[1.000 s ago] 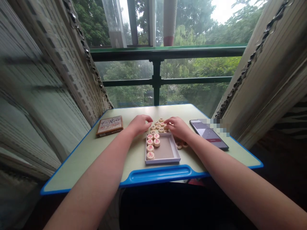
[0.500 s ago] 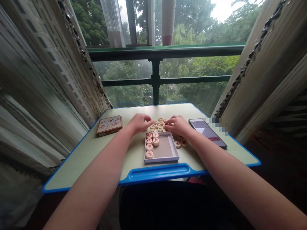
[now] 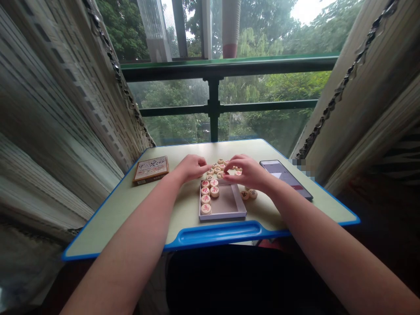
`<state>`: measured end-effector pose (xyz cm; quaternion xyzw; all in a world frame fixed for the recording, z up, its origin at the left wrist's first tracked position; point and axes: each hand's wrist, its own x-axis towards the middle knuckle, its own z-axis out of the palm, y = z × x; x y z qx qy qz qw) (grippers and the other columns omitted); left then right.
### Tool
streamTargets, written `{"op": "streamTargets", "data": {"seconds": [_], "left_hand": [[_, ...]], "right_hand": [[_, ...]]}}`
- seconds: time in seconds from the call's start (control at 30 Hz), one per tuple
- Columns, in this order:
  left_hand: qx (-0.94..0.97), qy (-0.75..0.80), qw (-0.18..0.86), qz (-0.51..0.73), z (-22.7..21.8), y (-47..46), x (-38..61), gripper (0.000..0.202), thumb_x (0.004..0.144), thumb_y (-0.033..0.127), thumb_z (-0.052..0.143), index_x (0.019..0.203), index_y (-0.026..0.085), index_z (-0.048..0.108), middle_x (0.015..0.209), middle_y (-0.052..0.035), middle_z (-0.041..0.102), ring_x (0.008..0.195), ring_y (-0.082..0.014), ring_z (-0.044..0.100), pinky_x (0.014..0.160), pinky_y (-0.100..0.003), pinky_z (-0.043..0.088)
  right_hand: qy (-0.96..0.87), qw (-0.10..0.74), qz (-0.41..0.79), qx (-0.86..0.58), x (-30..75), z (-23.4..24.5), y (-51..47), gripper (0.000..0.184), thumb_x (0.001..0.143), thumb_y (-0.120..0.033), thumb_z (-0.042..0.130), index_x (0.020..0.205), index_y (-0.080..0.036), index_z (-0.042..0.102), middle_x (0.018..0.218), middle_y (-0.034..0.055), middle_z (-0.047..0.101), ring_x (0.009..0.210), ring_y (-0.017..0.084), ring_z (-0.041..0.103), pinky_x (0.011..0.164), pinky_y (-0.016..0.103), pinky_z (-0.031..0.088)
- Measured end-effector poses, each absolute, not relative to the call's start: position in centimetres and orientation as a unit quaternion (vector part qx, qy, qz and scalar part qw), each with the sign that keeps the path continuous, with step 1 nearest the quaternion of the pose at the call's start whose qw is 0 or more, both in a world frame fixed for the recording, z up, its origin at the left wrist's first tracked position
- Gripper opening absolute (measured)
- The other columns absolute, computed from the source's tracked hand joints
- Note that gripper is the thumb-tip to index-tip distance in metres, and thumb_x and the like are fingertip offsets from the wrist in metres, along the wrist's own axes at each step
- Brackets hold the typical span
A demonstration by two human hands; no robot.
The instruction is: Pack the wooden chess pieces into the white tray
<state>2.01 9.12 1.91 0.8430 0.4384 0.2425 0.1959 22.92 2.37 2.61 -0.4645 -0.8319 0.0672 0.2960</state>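
Several round wooden Chinese chess pieces (image 3: 217, 169) lie in a cluster behind an open white box tray (image 3: 242, 209). Inside the tray, pieces with red characters (image 3: 205, 199) stand along its left side. My left hand (image 3: 193, 167) is at the cluster's left edge, fingers bent and loosely apart, with no piece visible in them. Over the cluster's right side is my right hand (image 3: 244, 170), its thumb and fingers curled together at a piece near the tray's back edge. The fingers partly cover that piece.
A flat Chinese chess box lid (image 3: 151, 169) lies at the table's left. A smartphone (image 3: 285, 177) rests on the right. Two loose pieces (image 3: 248, 194) sit right of the tray. The blue-edged table (image 3: 131, 223) has a front groove (image 3: 219, 232). Curtains and a railed window surround it.
My right hand has risen slightly and shifted right, uncovering more pieces beneath and beside it. My left hand stays almost in place. The camera view has tilted slightly.
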Motion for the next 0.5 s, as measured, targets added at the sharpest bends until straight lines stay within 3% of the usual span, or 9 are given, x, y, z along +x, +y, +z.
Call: {"op": "streamTargets", "data": {"seconds": [0.17,0.33,0.5], "left_hand": [[0.84,0.437,0.201,0.249,1.7,9.4,2.0,0.031,0.069,0.041,0.058,0.055,0.014,0.063,0.047,0.0021,0.05,0.05,-0.0097,0.04,0.048,-0.023,0.028],[0.848,0.434,0.183,0.244,1.6,9.7,2.0,0.03,0.069,0.041,0.06,0.056,0.014,0.063,0.05,0.0014,0.053,0.051,-0.0103,0.042,0.05,-0.024,0.029],[0.85,0.438,0.168,0.237,1.7,9.6,2.0,0.032,0.071,0.04,0.057,0.055,0.013,0.062,0.048,0.0019,0.049,0.05,-0.0099,0.039,0.05,-0.025,0.027]], "right_hand": [[-0.897,0.198,0.204,-0.339,21.6,3.7,-0.6,0.016,0.075,-0.031,0.068,0.086,-0.019,0.07,0.089,0.0043,0.061,0.079,0.014,0.056,0.073,0.026,0.045],[-0.922,0.138,0.183,-0.313,20.6,3.3,-1.2,0.012,0.072,-0.018,0.068,0.084,-0.019,0.07,0.084,0.003,0.061,0.072,0.013,0.055,0.07,0.025,0.045],[-0.909,0.138,0.164,-0.357,20.7,3.2,-1.2,0.017,0.073,-0.024,0.068,0.089,-0.017,0.067,0.081,0.0023,0.061,0.068,0.012,0.054,0.062,0.022,0.042]]}}
